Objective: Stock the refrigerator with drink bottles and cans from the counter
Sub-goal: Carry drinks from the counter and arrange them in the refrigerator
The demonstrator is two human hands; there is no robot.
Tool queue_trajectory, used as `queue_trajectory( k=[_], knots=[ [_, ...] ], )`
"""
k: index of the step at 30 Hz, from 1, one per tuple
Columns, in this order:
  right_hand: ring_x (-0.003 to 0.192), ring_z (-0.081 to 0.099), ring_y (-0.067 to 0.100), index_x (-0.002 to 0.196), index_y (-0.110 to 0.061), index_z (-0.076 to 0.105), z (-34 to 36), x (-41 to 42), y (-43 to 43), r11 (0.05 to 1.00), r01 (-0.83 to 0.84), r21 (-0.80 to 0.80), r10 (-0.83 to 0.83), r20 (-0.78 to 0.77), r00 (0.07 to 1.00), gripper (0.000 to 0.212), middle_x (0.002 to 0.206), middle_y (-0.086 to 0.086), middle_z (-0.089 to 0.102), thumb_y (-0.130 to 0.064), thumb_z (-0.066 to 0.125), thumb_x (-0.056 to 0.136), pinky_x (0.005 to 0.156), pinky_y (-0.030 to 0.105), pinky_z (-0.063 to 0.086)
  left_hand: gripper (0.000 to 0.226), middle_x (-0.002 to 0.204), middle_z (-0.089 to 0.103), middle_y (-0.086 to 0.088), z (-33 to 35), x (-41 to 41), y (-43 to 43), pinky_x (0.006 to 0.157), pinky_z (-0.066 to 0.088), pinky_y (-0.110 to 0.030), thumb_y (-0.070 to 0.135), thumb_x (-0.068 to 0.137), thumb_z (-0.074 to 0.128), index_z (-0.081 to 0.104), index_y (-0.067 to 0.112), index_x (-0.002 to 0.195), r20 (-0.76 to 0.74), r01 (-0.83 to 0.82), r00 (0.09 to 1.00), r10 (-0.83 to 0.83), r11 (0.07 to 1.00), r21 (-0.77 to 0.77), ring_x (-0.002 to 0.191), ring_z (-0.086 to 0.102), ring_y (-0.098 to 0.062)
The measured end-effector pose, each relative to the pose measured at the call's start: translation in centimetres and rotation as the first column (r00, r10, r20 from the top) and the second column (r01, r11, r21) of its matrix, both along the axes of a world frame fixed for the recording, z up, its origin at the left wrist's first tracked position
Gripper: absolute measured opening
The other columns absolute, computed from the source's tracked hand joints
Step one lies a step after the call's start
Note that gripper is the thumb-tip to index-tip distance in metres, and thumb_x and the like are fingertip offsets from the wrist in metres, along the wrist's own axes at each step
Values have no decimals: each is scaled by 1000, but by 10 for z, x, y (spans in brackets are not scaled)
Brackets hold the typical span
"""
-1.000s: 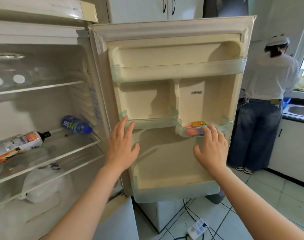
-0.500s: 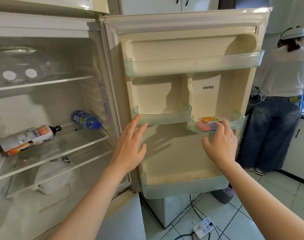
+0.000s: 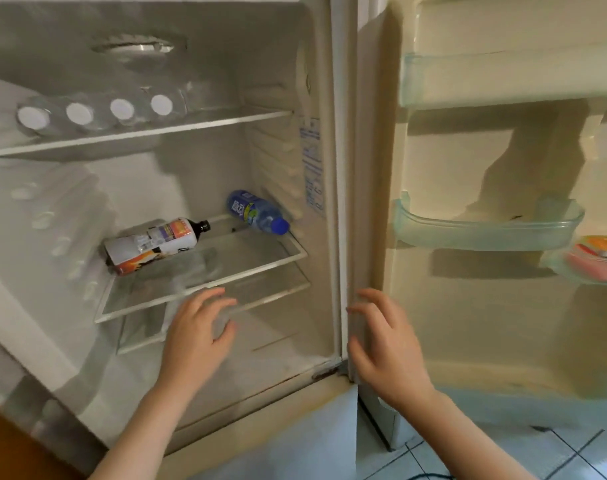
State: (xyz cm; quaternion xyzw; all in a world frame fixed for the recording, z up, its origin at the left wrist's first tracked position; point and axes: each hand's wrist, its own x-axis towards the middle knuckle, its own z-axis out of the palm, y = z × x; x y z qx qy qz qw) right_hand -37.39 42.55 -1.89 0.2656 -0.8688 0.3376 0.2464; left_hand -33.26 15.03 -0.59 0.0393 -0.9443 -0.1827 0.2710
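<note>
Hovering before the open refrigerator (image 3: 335, 202), the left hand (image 3: 194, 336) and the right hand (image 3: 387, 344) were well apart from each other, and both held nothing. Their fingers were spread and loosely bent, and blurred at the tips. The left hand was in front of the main compartment, just below the front edge of the glass shelf (image 3: 226, 271). The right hand was in front of the hinge-side edge of the door (image 3: 468, 323); whether its fingertips touched that edge could not be told.

On the glass shelf lay two drinks, both on their sides. A dark-capped bottle (image 3: 153, 244) with a white and orange label lay toward the left, its cap pointing right. A blue-capped bottle (image 3: 257, 211) with a blue label lay near the right inner wall, its cap toward the front. The two were close but apart. On the upper shelf (image 3: 191, 124), four white-capped bottles (image 3: 122, 109) of clear plastic lay side by side, caps facing outward.

The door stood swung wide to the right. It carried a long top bin (image 3: 503, 81) and a shorter middle bin (image 3: 485, 233) of clear greenish plastic. Another small bin (image 3: 572, 271) at the frame's right edge held flat orange and pink packets (image 3: 599, 252). A blue-printed sticker (image 3: 310, 161) was on the right inner wall. Pale tiled floor (image 3: 503, 455) showed under the door.
</note>
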Motion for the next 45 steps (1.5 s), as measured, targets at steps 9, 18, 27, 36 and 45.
queue_trajectory(
  k=[9, 18, 27, 36, 45],
  knots=[
    [112, 52, 22, 114, -11, 59, 21, -105, -125, 993, -71, 99, 58, 129, 990, 35, 121, 3, 53, -14, 62, 80, 94, 26, 39, 30, 122, 60, -10, 24, -87, -138, 97, 42, -43, 20, 83, 69, 69, 11, 112, -10, -290, 957, 290, 957, -13, 114, 52, -35],
    [116, 48, 27, 115, -7, 57, 14, -171, -203, 997, 80, 4, -79, 194, 978, 40, 129, 5, 49, -13, 64, 76, 91, 29, 39, 56, 140, 47, -8, 12, -163, -208, 106, 30, -48, 28, 82, 67, 53, 13, 133, 54, -347, 932, 359, 923, -166, 130, 40, -29],
    [113, 46, 31, 121, -6, 49, 11, -212, -222, 983, 160, 89, -178, 246, 953, 46, 124, 11, 47, -18, 63, 78, 93, 34, 36, 90, 154, 23, 5, -2, -199, -240, 110, 7, -45, 47, 75, 65, 19, 28, 150, 158, -358, 876, 456, 835, -418, 141, 19, -21],
    [114, 49, 27, 127, -13, 42, 7, -241, -236, 903, 306, 300, -346, 88, 934, 49, 132, 6, 45, -36, 56, 85, 84, 34, 44, 83, 133, 46, -2, 6, -222, -251, 99, 25, -40, 44, 77, 70, 26, 31, 146, 101, -440, 834, 542, 765, -471, 119, 43, -24],
    [108, 53, 27, 128, -16, 40, 10, -259, -234, 826, 246, 507, -280, -9, 960, 43, 123, 6, 47, -19, 56, 88, 77, 34, 45, 80, 119, 58, 3, 9, -196, -236, 91, 28, -38, 40, 67, 79, 44, 36, 138, -48, -443, 894, 446, 863, -242, 109, 51, -25]
  ],
)
